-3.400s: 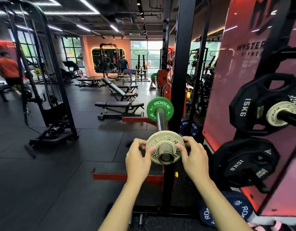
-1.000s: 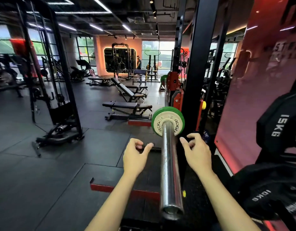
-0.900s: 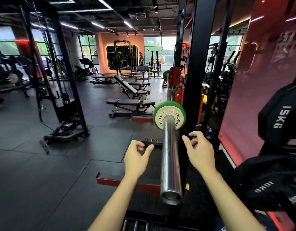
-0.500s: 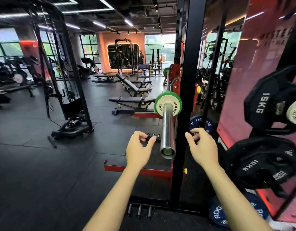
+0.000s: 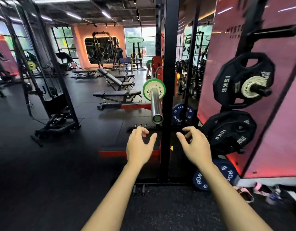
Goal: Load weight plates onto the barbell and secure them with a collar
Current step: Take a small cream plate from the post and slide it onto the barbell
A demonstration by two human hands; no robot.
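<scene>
two plates [image 5: 154, 90] on barbell [image 5: 155, 104], markings blurred

The barbell [image 5: 155, 104] sleeve points toward the camera, carrying a small pale plate [image 5: 150, 89] against a green plate [image 5: 145, 90]. Below its end, the left hand [image 5: 139, 148] and right hand [image 5: 194, 147] hover apart, fingers loosely curled, holding nothing. A black upright [image 5: 168, 64] stands beside the sleeve. At right, a 15KG plate [image 5: 227, 84] hangs above a 10KG plate [image 5: 227, 132].

On the chrome barbell sleeve [image 5: 155, 104] sits a cream plate [image 5: 154, 90] ringed by a green plate [image 5: 144, 91]. At three o'clock hang black plates [image 5: 230, 80] with white lettering; at five o'clock, a blue plate [image 5: 215, 175].
</scene>
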